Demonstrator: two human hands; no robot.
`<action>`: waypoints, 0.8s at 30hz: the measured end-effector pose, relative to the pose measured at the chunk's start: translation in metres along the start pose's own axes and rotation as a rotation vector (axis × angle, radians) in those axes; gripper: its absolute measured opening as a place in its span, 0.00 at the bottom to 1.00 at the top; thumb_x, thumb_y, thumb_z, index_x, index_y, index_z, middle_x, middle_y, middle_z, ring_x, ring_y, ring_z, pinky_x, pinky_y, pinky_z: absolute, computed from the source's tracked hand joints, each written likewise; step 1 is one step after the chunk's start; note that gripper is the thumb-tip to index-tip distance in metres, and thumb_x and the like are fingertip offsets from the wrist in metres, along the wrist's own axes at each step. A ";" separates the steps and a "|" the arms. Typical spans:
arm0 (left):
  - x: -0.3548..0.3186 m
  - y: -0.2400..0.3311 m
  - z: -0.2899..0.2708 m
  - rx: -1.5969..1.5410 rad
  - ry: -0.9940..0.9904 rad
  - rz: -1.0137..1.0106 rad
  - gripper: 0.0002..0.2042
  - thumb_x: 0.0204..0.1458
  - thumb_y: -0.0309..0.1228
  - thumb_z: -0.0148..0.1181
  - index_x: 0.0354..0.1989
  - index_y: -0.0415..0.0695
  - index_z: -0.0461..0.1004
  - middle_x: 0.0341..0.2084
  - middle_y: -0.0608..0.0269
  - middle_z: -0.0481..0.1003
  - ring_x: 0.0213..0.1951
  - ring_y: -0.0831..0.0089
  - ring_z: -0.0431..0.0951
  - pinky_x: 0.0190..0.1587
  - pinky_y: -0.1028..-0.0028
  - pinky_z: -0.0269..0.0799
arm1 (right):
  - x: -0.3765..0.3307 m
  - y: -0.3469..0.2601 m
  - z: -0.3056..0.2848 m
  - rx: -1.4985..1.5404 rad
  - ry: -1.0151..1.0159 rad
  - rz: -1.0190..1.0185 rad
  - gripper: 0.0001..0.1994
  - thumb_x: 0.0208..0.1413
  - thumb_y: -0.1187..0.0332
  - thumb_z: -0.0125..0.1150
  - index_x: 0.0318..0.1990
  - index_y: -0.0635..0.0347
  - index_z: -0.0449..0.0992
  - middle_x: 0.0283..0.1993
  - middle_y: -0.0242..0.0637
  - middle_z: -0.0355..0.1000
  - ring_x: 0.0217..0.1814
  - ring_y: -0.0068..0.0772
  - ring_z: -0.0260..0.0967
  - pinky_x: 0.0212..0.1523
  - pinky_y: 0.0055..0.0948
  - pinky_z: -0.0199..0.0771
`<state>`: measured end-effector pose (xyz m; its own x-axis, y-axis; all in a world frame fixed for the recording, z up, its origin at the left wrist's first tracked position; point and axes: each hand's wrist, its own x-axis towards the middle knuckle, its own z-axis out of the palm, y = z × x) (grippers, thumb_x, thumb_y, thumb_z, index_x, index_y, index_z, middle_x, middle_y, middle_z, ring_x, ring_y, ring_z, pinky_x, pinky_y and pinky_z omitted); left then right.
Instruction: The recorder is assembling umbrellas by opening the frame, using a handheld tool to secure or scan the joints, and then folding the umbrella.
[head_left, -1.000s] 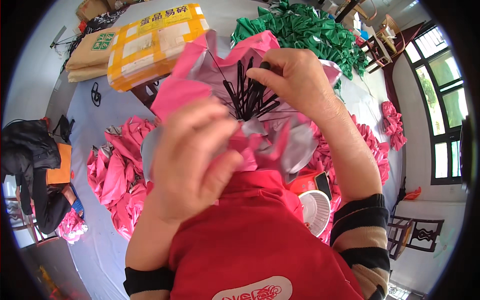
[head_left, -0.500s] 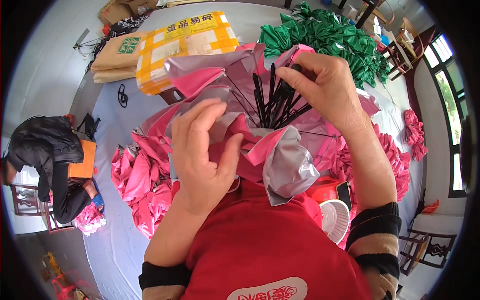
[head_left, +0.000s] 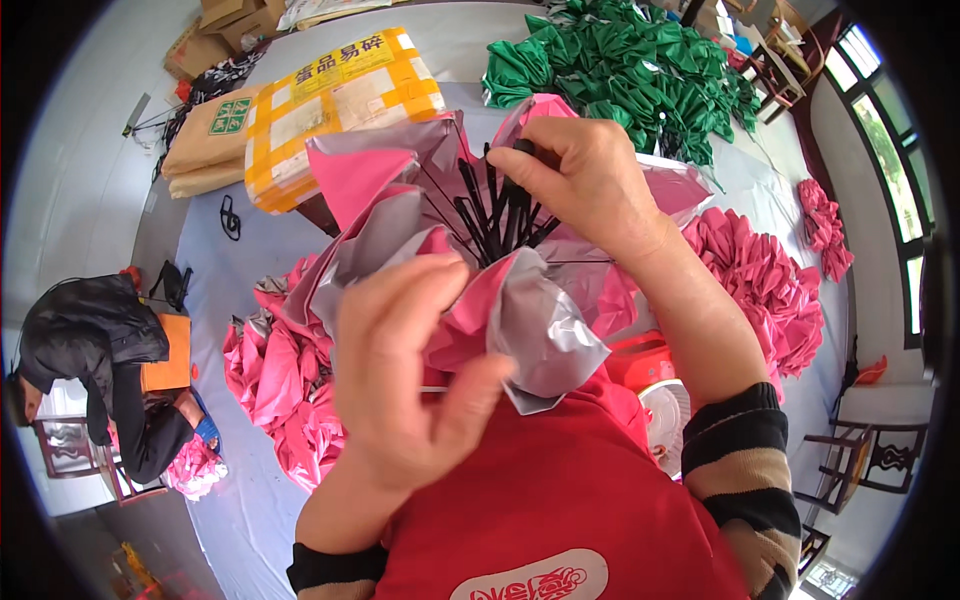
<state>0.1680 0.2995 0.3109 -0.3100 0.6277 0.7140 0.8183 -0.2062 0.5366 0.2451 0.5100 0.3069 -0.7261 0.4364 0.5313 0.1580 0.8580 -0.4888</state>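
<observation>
Bright, soft daylight in a strongly curved wide view.
Light comes in through the window (head_left: 886,150) at the right, its panes washed nearly white in places. The silver cloth (head_left: 550,345) near the centre throws back glints, and the green cloth (head_left: 625,85) at the upper right shines along its folds. Shadows are soft; the floor (head_left: 150,530) at the lower left is dimmer. The left hand (head_left: 400,375) is blurred, the right hand (head_left: 590,180) sharper. Straight edges bow toward the rim, where the frame turns black.

Red apron (head_left: 545,470), pale oval patch (head_left: 535,579); black-and-tan striped sleeves (head_left: 742,462).
</observation>
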 end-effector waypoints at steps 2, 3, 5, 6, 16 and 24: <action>-0.006 0.004 0.007 -0.060 -0.094 -0.167 0.17 0.56 0.31 0.57 0.49 0.32 0.68 0.43 0.47 0.74 0.43 0.60 0.76 0.47 0.69 0.70 | -0.002 0.003 0.003 0.022 -0.009 0.020 0.16 0.50 0.64 0.67 0.22 0.67 0.71 0.13 0.40 0.61 0.14 0.29 0.55 0.18 0.32 0.58; -0.008 0.003 0.010 -0.133 -0.101 -0.275 0.17 0.57 0.32 0.56 0.49 0.33 0.68 0.43 0.48 0.74 0.42 0.61 0.76 0.46 0.70 0.71 | -0.003 0.003 0.004 0.030 -0.011 0.031 0.16 0.50 0.64 0.67 0.22 0.67 0.71 0.13 0.40 0.61 0.14 0.29 0.55 0.18 0.32 0.58; -0.013 0.000 0.013 -0.324 -0.180 -0.558 0.13 0.58 0.30 0.54 0.48 0.34 0.70 0.39 0.51 0.76 0.39 0.69 0.76 0.44 0.73 0.71 | -0.005 0.002 0.004 -0.007 0.000 -0.007 0.16 0.50 0.63 0.67 0.22 0.67 0.71 0.13 0.41 0.61 0.14 0.32 0.56 0.18 0.32 0.58; -0.016 -0.002 0.015 -0.328 -0.174 -0.541 0.13 0.58 0.30 0.54 0.48 0.34 0.70 0.39 0.51 0.76 0.39 0.69 0.76 0.44 0.73 0.71 | -0.005 0.002 0.003 -0.026 0.006 -0.019 0.16 0.50 0.63 0.67 0.22 0.66 0.71 0.13 0.41 0.61 0.13 0.33 0.57 0.17 0.32 0.58; -0.017 -0.015 -0.046 -0.970 -0.502 -1.150 0.06 0.58 0.24 0.51 0.38 0.36 0.74 0.28 0.72 0.74 0.30 0.86 0.71 0.32 0.84 0.65 | -0.006 0.011 -0.002 -0.068 0.047 -0.062 0.15 0.51 0.62 0.66 0.25 0.65 0.72 0.15 0.40 0.61 0.14 0.35 0.56 0.19 0.31 0.60; -0.042 0.004 -0.064 -0.307 -0.652 -0.989 0.03 0.53 0.20 0.57 0.28 0.37 0.71 0.26 0.66 0.74 0.30 0.84 0.72 0.32 0.83 0.67 | -0.010 -0.014 -0.010 -0.225 -0.139 -0.089 0.08 0.50 0.69 0.64 0.26 0.61 0.71 0.20 0.40 0.71 0.18 0.35 0.67 0.21 0.32 0.68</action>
<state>0.1532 0.2250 0.3119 -0.3604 0.8547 -0.3736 0.1921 0.4600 0.8669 0.2570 0.4964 0.3158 -0.8262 0.3286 0.4577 0.2230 0.9367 -0.2699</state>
